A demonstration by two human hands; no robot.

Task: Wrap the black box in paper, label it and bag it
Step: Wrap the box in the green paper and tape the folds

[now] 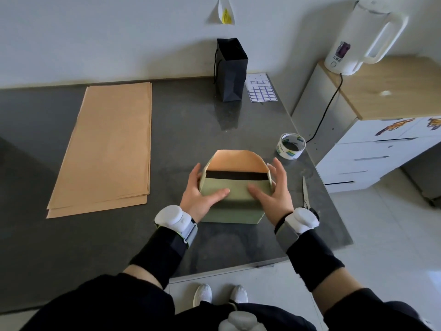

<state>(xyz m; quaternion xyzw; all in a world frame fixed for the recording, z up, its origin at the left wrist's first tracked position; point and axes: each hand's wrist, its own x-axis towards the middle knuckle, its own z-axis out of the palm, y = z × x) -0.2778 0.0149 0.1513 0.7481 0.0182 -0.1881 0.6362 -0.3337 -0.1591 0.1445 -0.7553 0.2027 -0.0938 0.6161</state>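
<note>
With left hand (202,191) and right hand (274,188) spread flat, we press crease-prone brown paper (237,212) onto the stiff, probably light black box (236,175); grip its sides.

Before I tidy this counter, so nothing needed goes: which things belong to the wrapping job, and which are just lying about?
Job: black box, wrapping paper on it, spare paper sheets, tape roll, scissors, label sheet, black bag.
Lying about: kettle, its cord, drawer cabinet.
</note>
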